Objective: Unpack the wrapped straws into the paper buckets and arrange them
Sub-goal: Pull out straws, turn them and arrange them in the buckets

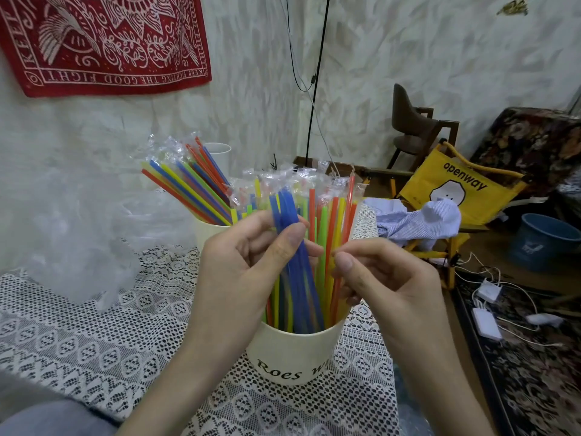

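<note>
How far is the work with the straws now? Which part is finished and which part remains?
Done: the far bucket is filled, its straws fanned to the left; the near bucket also stands full. In hand: the left hand holds blue straws in its grip, while the right hand pinches an orange straw. Left: arranging the near bucket. A third cup behind seems unused.

In front of you the near paper bucket (292,357) looks matt, smooth cream card. The straws (323,234) in it are smooth, bright plastic inside thin, glossy, crinkled clear wrappers (276,179). Under it lies a white lace tablecloth (78,341), open-worked and rough. At upper left hangs a matt red printed cloth (103,42). The wall (408,51) looks textured.
</note>
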